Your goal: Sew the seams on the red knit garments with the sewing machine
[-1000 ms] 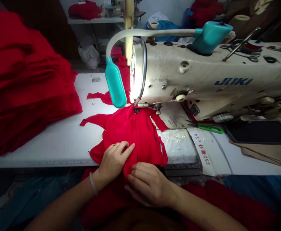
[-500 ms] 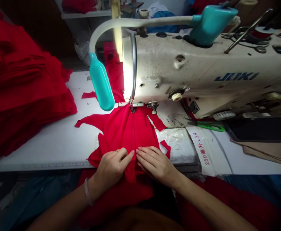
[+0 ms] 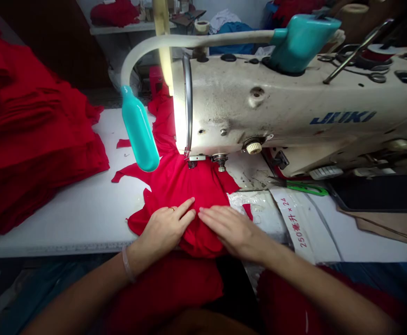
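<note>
Watching from the head-mounted camera, I see the left hand (image 3: 163, 230) and right hand (image 3: 229, 230) lying side by side on a red knit garment (image 3: 178, 186), nearly touching at the fingertips. The fingers (image 3: 185, 207) of both hands are open and stretched out flat, pressing on the cloth without gripping it. A gold ring (image 3: 172, 209) sits on the left hand, and a pale bangle (image 3: 127, 264) circles that wrist.

The garment lies on the white counter (image 3: 67, 218), with its upper end running beneath the presser foot (image 3: 191, 159) of a cream JUKI sewing machine (image 3: 259, 107) and on behind the machine head. Its lower part hangs over the counter edge toward the person's lap, where more red fabric (image 3: 161, 293) shows.

To my left, a tall stack of folded red fabric (image 3: 25, 139) sits on the counter. A gooseneck lamp with a teal end (image 3: 138, 130) curves in front of the machine head and lights the needle area. To the right of the presser foot, I see green-handled scissors (image 3: 306, 187) near a clear plastic sheet (image 3: 255, 209) and a white printed bag (image 3: 294, 223). Farther right is a dark flat panel (image 3: 381, 193), possibly a tablet or mat, though I can't tell from here.
</note>
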A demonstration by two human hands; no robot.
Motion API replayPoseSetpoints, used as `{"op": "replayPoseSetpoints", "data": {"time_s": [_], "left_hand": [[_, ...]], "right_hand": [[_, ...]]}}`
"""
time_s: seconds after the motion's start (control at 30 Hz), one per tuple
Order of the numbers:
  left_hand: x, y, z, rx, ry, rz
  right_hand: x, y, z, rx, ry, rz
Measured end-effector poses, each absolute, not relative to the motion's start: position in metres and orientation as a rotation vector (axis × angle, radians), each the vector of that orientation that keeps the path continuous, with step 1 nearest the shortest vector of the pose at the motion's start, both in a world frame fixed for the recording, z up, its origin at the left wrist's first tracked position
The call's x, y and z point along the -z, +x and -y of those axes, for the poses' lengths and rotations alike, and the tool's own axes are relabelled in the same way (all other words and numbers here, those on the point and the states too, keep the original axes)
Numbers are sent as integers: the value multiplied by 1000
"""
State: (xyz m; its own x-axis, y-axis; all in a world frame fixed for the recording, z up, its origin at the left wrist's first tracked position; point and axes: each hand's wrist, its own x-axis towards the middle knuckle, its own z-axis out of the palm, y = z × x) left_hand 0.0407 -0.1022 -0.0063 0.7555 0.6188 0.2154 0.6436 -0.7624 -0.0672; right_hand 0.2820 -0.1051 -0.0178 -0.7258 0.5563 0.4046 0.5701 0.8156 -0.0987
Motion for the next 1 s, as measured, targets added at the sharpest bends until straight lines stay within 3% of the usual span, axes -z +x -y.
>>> {"op": "replayPoseSetpoints", "data": {"time_s": [0.13,0.23,0.3,0.4,0.43,0.47,0.53,0.6,0.67,0.9,1.0], "left_hand": [[3,43,85,186,-2790,1040],[4,44,71,159,-2774,1061],[5,43,62,162,-2757,1067],[6,42,49,155,-2728,1064],[6,42,45,147,-2727,1064],[6,41,42,140,-2730,1070],[7,41,37,141,-2743,1084],[7,40,32,157,-2760,1101],[7,39,26,167,-2775,1125],[3,31,4,341,-2893,1325],[3,25,12,488,-2956,1315]], "right_hand": [[-3,310,52,430,-711,2792],[-21,317,56,382,-519,2893],[-34,312,81,3,-522,3005],[-46,298,113,-944,-403,3061],[-45,292,114,-1062,-436,2989],[-41,287,111,-1008,-524,2908],[-25,279,94,-569,-702,2729],[-4,274,74,-145,-699,2616],[13,272,59,47,-659,2608],[18,258,76,190,-705,2604],[13,245,105,-36,-544,2663]]}}
